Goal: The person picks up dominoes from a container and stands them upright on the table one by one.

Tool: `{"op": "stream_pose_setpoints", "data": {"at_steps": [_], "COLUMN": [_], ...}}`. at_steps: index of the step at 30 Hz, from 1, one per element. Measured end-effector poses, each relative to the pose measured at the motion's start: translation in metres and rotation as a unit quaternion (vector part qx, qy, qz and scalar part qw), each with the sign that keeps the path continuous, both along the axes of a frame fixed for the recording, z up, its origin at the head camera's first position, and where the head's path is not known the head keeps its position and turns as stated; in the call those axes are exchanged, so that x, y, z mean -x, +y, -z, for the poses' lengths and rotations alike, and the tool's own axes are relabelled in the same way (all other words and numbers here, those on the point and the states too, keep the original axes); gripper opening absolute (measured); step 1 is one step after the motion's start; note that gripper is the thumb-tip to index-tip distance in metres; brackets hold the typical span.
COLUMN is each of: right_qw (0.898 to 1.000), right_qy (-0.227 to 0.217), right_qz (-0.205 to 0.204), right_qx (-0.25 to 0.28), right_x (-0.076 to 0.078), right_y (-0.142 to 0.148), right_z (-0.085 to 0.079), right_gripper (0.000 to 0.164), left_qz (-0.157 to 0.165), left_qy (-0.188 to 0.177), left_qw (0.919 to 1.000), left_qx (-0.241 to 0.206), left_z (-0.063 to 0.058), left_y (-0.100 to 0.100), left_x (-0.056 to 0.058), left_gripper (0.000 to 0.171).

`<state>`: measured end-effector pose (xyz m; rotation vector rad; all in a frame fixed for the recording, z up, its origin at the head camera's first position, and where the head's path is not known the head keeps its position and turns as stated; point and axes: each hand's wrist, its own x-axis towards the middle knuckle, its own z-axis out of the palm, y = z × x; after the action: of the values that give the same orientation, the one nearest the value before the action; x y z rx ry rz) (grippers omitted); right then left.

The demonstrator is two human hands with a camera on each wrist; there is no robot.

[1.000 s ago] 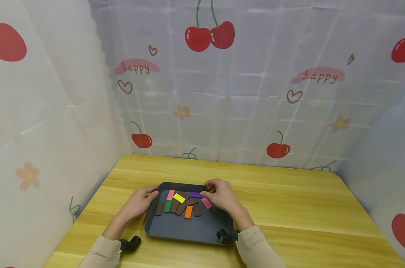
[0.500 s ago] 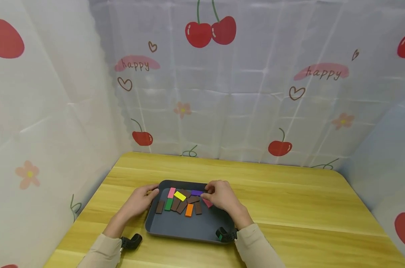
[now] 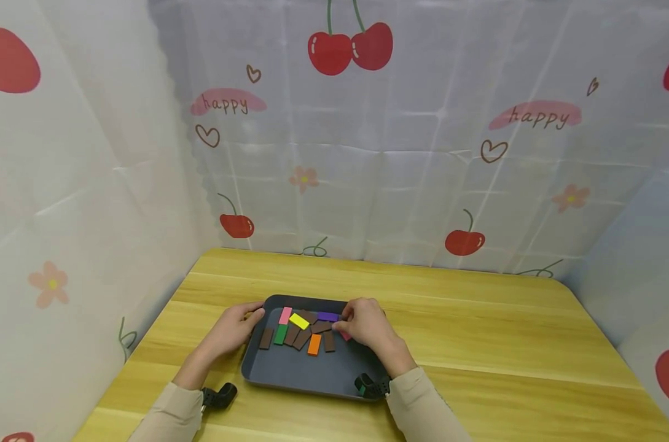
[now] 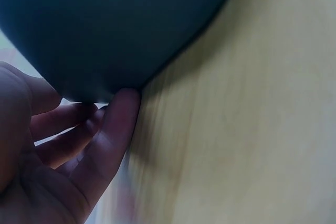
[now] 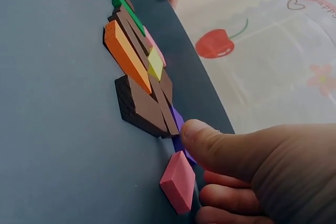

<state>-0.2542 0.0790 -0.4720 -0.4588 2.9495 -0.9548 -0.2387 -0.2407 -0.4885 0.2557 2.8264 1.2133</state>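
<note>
A dark grey tray (image 3: 306,374) lies on the table, holding several flat rectangular blocks. My left hand (image 3: 233,328) grips the tray's far left corner, its fingertips against the outer wall in the left wrist view. My right hand (image 3: 370,325) reaches in at the far right, thumb and index finger around the right end of a purple block (image 3: 327,317). The index fingertip is hidden in the right wrist view. Just below the thumb, a reddish-pink block (image 5: 178,182) lies mostly covered by the hand in the head view.
Brown blocks (image 3: 302,339) cluster with a yellow block (image 3: 299,321), a green block (image 3: 281,334), an orange block (image 3: 314,345) and a pink block (image 3: 285,315) toward the tray's far side. Behind the wooden table (image 3: 478,331) hangs a cherry-print curtain (image 3: 400,184).
The head view has shifted slightly. My right hand has moved a little left and nearer, covering more of the reddish-pink block. The left hand stays at the tray's corner.
</note>
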Motion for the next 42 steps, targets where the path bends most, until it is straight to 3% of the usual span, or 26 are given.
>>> {"op": "stream_pose_setpoints", "data": {"at_steps": [23,34,42], "right_qw": [0.999,0.998,0.999], "right_qy": [-0.04,-0.013,-0.002], "right_qz": [-0.001,-0.014,-0.018], "right_qx": [-0.037,-0.058,-0.038], "right_x": [0.0,0.002,-0.001], "right_y": [-0.002,-0.002,0.002], "right_z": [-0.003,-0.002,-0.014], "right_gripper": [0.021,0.023,0.015], "left_qz": [-0.006,-0.01,-0.011], "left_qy": [-0.015,-0.017,-0.018], "left_qw": [0.9999,0.9998,0.9998], "left_qx": [-0.002,-0.002,-0.007], "left_z": [-0.003,-0.003,-0.001], "left_y": [0.003,0.004,0.004], "left_x": [0.001,0.0,0.0], "left_gripper": [0.047,0.046,0.047]}}
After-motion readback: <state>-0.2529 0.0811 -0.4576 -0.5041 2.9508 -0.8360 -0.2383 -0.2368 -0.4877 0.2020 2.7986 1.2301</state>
